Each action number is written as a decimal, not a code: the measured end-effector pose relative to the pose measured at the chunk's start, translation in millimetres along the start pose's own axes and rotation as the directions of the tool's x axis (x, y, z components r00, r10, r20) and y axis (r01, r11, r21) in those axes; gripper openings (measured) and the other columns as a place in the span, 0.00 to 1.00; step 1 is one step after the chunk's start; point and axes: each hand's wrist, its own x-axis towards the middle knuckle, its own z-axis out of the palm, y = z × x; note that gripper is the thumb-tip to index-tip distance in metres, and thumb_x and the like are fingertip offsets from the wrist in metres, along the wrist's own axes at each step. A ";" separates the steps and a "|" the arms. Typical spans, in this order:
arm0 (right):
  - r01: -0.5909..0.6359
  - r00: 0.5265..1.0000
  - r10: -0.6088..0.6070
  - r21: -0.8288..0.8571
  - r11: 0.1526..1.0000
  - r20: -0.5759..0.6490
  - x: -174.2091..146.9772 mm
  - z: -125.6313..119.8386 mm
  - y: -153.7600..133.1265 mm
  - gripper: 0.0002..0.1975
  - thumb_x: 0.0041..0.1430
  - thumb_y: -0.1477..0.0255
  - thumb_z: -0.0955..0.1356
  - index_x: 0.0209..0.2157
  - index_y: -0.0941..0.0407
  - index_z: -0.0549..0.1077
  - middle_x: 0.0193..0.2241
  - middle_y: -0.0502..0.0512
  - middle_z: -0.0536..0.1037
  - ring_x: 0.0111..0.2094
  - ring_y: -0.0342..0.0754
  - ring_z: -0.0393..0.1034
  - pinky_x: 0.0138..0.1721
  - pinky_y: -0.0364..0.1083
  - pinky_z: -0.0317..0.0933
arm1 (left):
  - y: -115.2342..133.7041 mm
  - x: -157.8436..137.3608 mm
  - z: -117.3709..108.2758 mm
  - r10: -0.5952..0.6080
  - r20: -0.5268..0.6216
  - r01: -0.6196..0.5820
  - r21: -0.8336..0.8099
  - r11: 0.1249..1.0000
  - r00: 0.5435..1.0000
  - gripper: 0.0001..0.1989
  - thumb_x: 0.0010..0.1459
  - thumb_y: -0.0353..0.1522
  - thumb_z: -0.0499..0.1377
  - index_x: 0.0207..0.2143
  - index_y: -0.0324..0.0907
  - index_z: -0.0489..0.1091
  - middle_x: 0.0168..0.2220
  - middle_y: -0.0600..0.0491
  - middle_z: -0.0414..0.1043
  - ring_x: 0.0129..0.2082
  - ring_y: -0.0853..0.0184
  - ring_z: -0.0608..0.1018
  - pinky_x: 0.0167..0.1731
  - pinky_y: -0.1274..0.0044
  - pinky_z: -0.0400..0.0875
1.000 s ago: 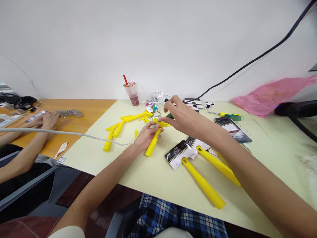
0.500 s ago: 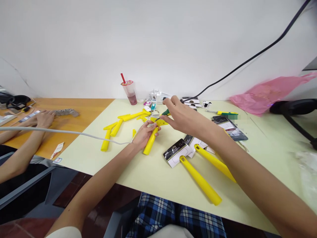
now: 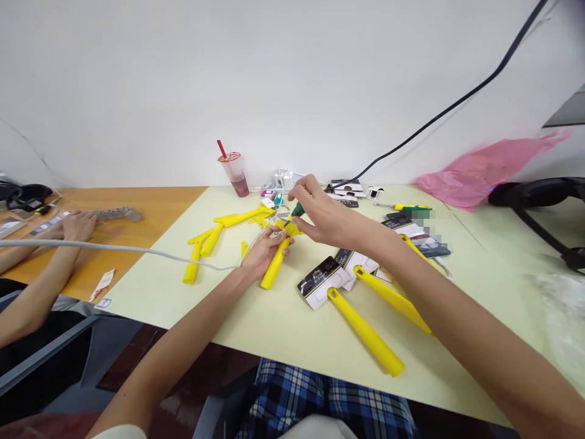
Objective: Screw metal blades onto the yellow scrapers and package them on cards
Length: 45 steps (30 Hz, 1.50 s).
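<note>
Yellow handle [image 3: 275, 266], single, in left hand [image 3: 260, 254], grip curled, with one green screwdriver [image 3: 298, 210] pinched in right hand [image 3: 326, 213].

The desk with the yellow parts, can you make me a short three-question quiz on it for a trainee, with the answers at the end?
1. Fill in: the part held in the left hand is coloured ____.
2. True or false: in the picture, the drink cup with the red straw is to the left of the pink bag.
3. What is the right hand gripping?

Key:
1. yellow
2. true
3. a green-handled tool
</note>
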 end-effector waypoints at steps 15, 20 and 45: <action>0.130 0.990 -0.115 0.208 0.969 -0.084 -0.2 5.1 5.4 0.16 0.68 0.79 0.63 0.55 0.52 0.67 0.61 0.68 0.69 0.58 0.59 0.69 0.57 0.59 0.66 | -2.5 -0.1 0.5 -0.019 -0.003 0.019 -0.026 0.999 1.000 0.22 0.50 0.26 0.77 0.39 0.42 0.68 0.38 0.52 0.75 0.39 0.64 0.82 0.25 0.80 0.68; 0.098 0.991 -0.076 0.200 0.975 -0.113 1.5 11.8 1.4 0.06 0.73 0.73 0.64 0.49 0.52 0.67 0.50 0.62 0.75 0.51 0.57 0.72 0.53 0.56 0.66 | -3.1 -2.2 1.9 -0.017 0.051 0.017 -0.002 1.000 0.999 0.21 0.52 0.28 0.77 0.39 0.43 0.67 0.39 0.52 0.75 0.40 0.63 0.82 0.27 0.79 0.69; 0.056 0.998 -0.056 0.008 0.998 0.031 -1.3 10.0 0.8 0.04 0.73 0.71 0.65 0.48 0.53 0.67 0.47 0.61 0.76 0.42 0.55 0.70 0.41 0.49 0.60 | -7.0 -3.2 1.5 -0.028 0.044 0.027 0.041 0.999 0.999 0.21 0.53 0.29 0.77 0.40 0.42 0.67 0.41 0.51 0.76 0.40 0.64 0.83 0.26 0.79 0.67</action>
